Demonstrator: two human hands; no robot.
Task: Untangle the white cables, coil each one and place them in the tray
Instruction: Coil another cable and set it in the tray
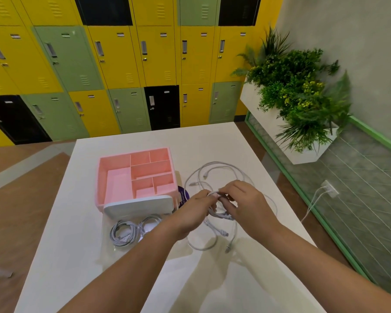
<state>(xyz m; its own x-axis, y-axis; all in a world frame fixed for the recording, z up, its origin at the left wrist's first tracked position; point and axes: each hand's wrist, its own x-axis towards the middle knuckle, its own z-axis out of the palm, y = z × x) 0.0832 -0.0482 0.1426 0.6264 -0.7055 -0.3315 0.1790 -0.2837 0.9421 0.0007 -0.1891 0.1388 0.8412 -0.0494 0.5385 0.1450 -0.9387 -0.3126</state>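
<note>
Obs: **white cables** point(220, 214) sit right of centre frame on the white table point(77, 245). Slack loops fan out toward upper centre, and loose ends with plugs trail down toward lower centre.

**Hands:** the left hand point(196, 207) pinches a strand at the top of the bunch between thumb and fingertips. The right hand point(246, 199) has its fingers curled over the same bunch, just beside the left. Both are lifted a little off the table.

**Done so far:** 2 coiled bundles point(124, 232) lie at lower left of centre, just in front of a pale lid-like piece point(140, 204). I cannot tell whether they rest on something clear. The pink tray point(119, 184) behind it, in centre frame, holds no cable in any compartment I can see.

**Handling (judgement):**
- The cables look light, limp and smooth-jacketed, so strands should slide through a loose pinch.
- They will spring open if released.
- The plug ends are the stiff parts and the ones likely to snag inside loops.
- Best hold is probably near a plug, feeding that end back through the crossings instead of pulling mid-length, which would tighten the knot.

**Room:**
- The table's right edge runs diagonally close to the outer loops, so a dragged strand could slip over it.
- The bare table toward the bottom of the frame is the safer place to lay out a freed cable.
- A purple disc point(183, 194) lies between the tray and the hands.
</note>
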